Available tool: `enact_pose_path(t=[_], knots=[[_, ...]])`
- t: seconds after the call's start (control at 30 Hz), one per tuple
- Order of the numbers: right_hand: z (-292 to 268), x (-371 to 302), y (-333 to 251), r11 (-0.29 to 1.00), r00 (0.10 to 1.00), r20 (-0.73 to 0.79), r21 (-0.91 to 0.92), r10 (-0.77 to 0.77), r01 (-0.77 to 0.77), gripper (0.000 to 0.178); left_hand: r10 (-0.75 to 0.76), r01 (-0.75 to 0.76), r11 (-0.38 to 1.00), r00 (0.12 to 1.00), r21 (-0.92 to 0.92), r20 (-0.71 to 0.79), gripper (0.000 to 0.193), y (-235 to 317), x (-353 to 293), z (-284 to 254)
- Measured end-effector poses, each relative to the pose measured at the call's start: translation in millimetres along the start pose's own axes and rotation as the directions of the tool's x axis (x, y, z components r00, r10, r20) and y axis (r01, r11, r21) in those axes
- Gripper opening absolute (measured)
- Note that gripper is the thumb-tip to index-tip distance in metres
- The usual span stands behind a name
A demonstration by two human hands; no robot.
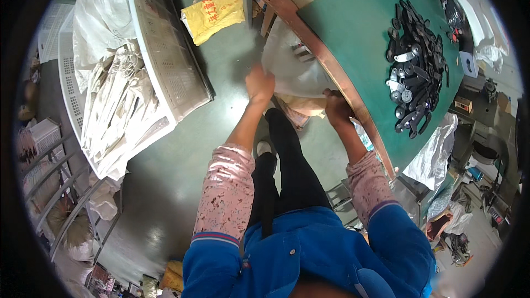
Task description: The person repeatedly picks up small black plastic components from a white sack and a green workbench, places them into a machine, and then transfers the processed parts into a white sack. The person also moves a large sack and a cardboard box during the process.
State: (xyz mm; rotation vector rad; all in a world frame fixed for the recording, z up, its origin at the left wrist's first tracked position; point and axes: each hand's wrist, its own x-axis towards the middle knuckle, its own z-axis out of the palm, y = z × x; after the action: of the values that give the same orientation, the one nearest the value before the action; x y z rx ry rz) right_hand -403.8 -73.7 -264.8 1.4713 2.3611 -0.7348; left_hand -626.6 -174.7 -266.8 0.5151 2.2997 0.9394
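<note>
My left hand [259, 85] is closed on the near left edge of a whitish translucent plastic bag [290, 74], beside the table. My right hand [338, 109], also closed, grips the bag's right edge just by the table's wooden rim. The bag's mouth gapes between my hands, and a few small grey and brown pieces [302, 52] show at its far right side. What else lies in it cannot be made out. On the green tabletop [342, 16], to the right, sits a heap of black lever-like parts [414, 74], some with silvery metal ends.
At the left stands a white plastic crate [174, 77] full of pale, long cloth-like strips [118, 99]. A yellow sack [214, 16] lies ahead on the floor. Below the bag is a brownish package [295, 116]. Metal rails [61, 187] run along the lower left.
</note>
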Motion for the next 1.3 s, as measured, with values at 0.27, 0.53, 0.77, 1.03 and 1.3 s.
enact_pose_path(t=[0.27,0.53,0.77,1.03,1.3], knots=[[3,-77,32,0.834,0.856,-0.195,-0.406,-0.478,0.373,0.023,-0.274,0.307,0.798,0.951,-0.518,0.141,0.022,-7,-61,-10],[31,-191,69,0.968,0.963,-0.098,-0.040,-0.251,0.248,0.035,-0.278,0.426,0.758,0.896,-0.494,0.345,0.012,-102,-234,-93],[154,-353,216,0.824,0.930,0.244,0.439,0.273,-0.357,0.023,-0.343,0.494,0.792,0.846,-0.360,0.408,0.021,-136,-296,-102],[130,-438,287,0.169,0.745,0.334,0.844,0.578,-0.509,0.019,-0.048,0.214,0.923,0.887,-0.319,0.458,0.014,-42,-248,-28],[112,-387,258,0.855,0.956,-0.140,0.495,0.257,-0.157,0.023,-0.190,0.260,0.783,0.965,-0.565,0.182,0.018,59,-137,4]])
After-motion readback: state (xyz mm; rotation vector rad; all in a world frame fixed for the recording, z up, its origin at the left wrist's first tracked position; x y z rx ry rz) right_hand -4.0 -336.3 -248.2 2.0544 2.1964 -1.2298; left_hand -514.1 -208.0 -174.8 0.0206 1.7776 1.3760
